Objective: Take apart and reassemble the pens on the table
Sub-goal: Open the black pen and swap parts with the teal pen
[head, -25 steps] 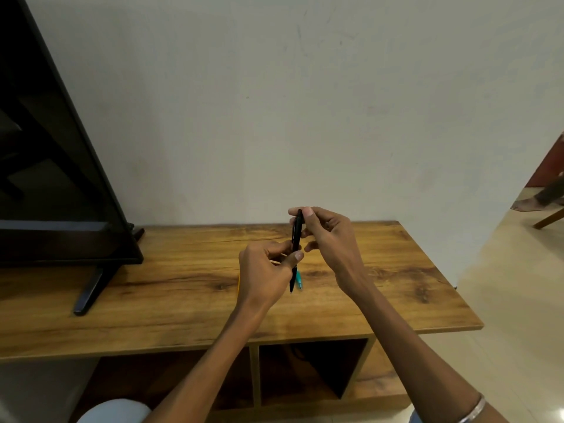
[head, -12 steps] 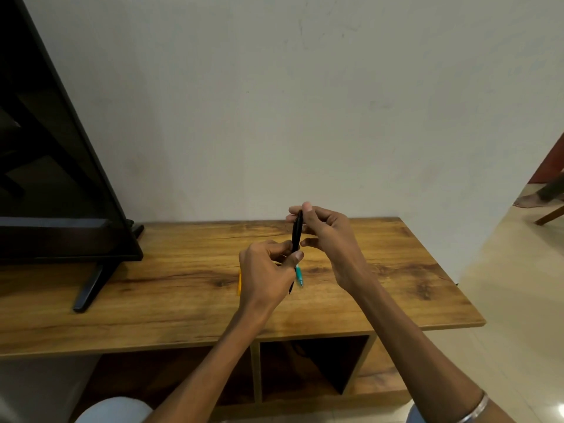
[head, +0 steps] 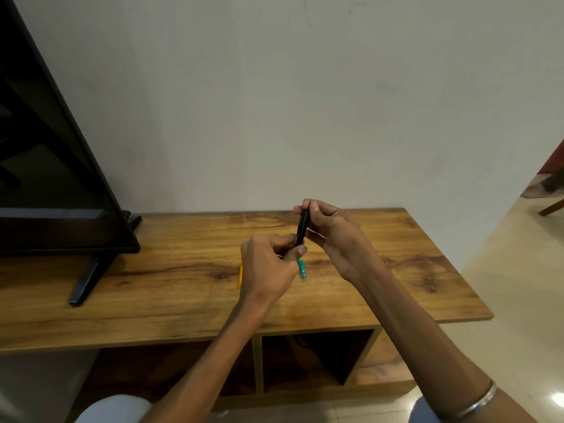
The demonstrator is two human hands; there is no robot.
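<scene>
Left hand [head: 268, 270]: your fingers are curled, pinching the lower end of the black pen [head: 302, 227] between thumb and fingertips.
Right hand [head: 332, 236]: your fingers are curled round the upper end of the same pen, thumb and forefinger closed at its top.
Black pen: held nearly upright between your two hands, above the middle of the surface [head: 171, 288], not touching it.
Teal pen [head: 301, 268]: lies on the surface just below your left thumb; only its tip end shows, the rest is behind your hand.
Yellow pen [head: 241, 274]: a thin sliver shows on the surface at the left edge of your left hand; most of it is hidden.
Pen count: three that you can see, one black in hand, one teal and one yellow on the surface.
Near edge: the front edge of the surface runs under both your forearms.
Right edge: well apart from your right hand, with bare wood between, then floor beyond it.
Back edge: meets the wall [head: 305, 102] just behind your right fingers.
Left side: a TV [head: 45, 178] stands on its foot [head: 88, 276], with open wood between the foot and your left hand.
Wrist: one bangle [head: 479, 399] on your right forearm.
</scene>
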